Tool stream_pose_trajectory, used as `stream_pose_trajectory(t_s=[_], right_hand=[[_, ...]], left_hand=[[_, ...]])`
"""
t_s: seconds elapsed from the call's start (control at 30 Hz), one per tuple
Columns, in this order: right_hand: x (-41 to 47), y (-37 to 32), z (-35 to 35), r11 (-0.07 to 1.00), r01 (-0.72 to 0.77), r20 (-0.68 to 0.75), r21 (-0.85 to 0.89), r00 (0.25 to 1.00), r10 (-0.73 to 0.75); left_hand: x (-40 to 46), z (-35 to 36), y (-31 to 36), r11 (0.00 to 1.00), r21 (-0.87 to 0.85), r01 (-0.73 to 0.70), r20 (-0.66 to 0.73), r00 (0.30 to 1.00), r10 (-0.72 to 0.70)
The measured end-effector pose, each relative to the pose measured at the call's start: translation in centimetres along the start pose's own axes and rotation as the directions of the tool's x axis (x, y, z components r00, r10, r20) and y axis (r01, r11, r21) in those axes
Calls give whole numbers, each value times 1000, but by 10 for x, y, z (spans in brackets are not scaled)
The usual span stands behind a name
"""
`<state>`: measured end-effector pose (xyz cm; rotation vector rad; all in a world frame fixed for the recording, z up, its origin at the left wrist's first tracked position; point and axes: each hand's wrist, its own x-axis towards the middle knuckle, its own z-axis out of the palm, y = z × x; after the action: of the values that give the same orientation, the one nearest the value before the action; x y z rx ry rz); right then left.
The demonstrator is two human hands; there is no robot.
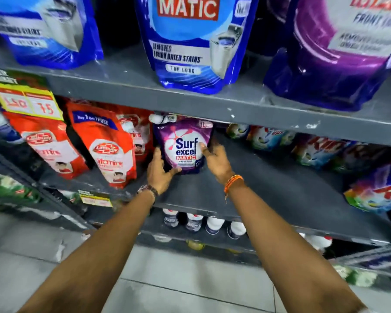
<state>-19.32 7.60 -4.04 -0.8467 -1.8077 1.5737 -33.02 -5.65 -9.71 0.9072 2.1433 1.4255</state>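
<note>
Left hand [159, 171]: curled round the purple pouch's [185, 136] lower left edge.
Right hand [216, 160]: pinches its right edge, thumb on the front.
Purple pouch: upright on the middle shelf [269, 188], cap just under the upper shelf [212, 105].
Left: red pouches [108, 150] just beside.
Right: bare shelf; colourful packs [314, 150] well apart.

Purple Surf excel Matic pouch [185, 146] stands upright on the grey middle shelf [269, 184]
</note>
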Motion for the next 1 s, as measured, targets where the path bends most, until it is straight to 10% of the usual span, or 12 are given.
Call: stream_pose_trajectory(t_s=[0.6,1.0], right_hand=[[-257,-82,-161,977,213,-124,-24,969,-214],[-289,-256,-317,846,514,-383,-141,760,-525]], left_hand=[[-252,58,145,980,-102,-172,79,980,180],[-284,103,374,807,-276,-522,103,819,565]])
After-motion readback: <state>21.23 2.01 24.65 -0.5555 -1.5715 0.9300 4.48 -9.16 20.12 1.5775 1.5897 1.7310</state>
